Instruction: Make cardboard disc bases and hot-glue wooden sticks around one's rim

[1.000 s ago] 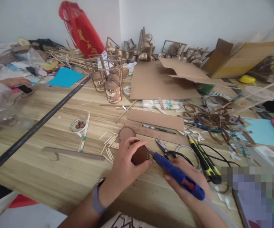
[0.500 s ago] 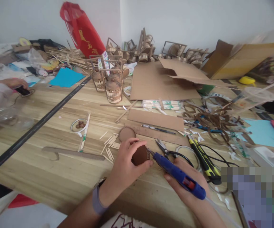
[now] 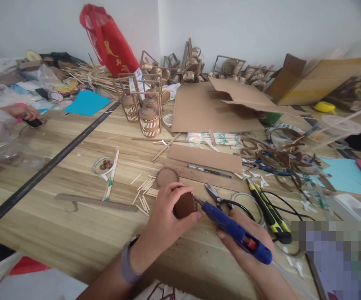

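Tilted up over the table, a brown cardboard disc [image 3: 183, 205] with a corrugated rim is gripped at its edge by my left hand [image 3: 170, 211]. My right hand [image 3: 246, 237] is wrapped round a blue hot glue gun [image 3: 230, 227], whose nozzle is at the disc's right rim; whether it touches, I cannot tell. A second rimmed cardboard disc [image 3: 167, 177] lies flat just beyond my left hand. Short wooden sticks [image 3: 145, 185] are scattered to its left. Scissors [image 3: 218, 197] rest beyond the glue gun, with a yellow and black utility knife [image 3: 269, 212] farther right.
Small stick-sided baskets [image 3: 149, 121] in frames stand farther back. Cardboard sheets [image 3: 196, 104], a pen [image 3: 208, 170] and a heap of brown strips [image 3: 280, 158] lie beyond my hands. At the far left, another person's hand [image 3: 21, 111] holds a dark object.
The other person's hand at the far left has shifted slightly. My hands, the disc and the glue gun stay nearly in place.
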`<act>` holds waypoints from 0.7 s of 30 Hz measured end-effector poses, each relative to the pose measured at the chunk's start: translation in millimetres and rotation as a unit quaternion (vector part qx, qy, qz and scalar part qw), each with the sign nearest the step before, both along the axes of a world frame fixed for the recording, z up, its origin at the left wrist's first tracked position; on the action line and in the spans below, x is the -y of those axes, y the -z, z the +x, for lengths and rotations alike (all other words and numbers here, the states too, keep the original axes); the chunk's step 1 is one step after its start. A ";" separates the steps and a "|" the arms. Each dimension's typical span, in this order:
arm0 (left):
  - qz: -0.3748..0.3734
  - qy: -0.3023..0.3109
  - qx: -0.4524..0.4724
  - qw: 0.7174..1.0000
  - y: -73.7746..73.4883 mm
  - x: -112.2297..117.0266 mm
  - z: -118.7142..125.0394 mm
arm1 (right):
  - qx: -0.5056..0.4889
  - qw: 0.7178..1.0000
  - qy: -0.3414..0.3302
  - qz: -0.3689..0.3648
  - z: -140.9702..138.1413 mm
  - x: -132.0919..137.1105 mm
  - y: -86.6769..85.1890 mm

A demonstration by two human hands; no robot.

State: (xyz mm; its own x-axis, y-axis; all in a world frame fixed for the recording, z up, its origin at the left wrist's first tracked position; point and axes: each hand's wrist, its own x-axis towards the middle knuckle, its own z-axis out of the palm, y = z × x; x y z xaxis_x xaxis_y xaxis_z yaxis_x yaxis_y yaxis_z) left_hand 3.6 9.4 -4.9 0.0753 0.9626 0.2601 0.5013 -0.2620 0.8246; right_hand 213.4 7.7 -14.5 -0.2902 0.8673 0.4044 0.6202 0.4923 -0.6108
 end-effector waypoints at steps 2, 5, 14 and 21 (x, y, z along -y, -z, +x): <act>-0.003 0.000 0.001 1.000 -0.4 0.0 0.1 | 0.008 1.000 -0.014 0.006 0.8 -0.5 -0.1; -0.011 0.001 0.007 1.000 -1.1 0.6 0.3 | 0.018 0.999 -0.023 0.013 1.8 -1.4 0.1; -0.011 -0.003 0.012 1.000 -1.4 0.2 0.7 | 0.007 0.999 -0.038 0.008 2.6 -2.6 -3.0; -0.012 -0.005 0.011 1.000 -2.4 0.2 0.6 | -0.017 0.999 -0.048 -0.021 2.6 -2.2 -3.9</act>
State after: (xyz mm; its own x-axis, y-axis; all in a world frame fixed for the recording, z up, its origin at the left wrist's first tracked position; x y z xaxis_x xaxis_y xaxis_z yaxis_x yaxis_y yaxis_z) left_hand 4.2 9.3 -2.5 0.0604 0.9693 0.2382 0.4856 -0.2370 0.8415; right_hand 216.0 10.0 -10.5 -0.3596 0.8524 0.3795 0.5507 0.5222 -0.6512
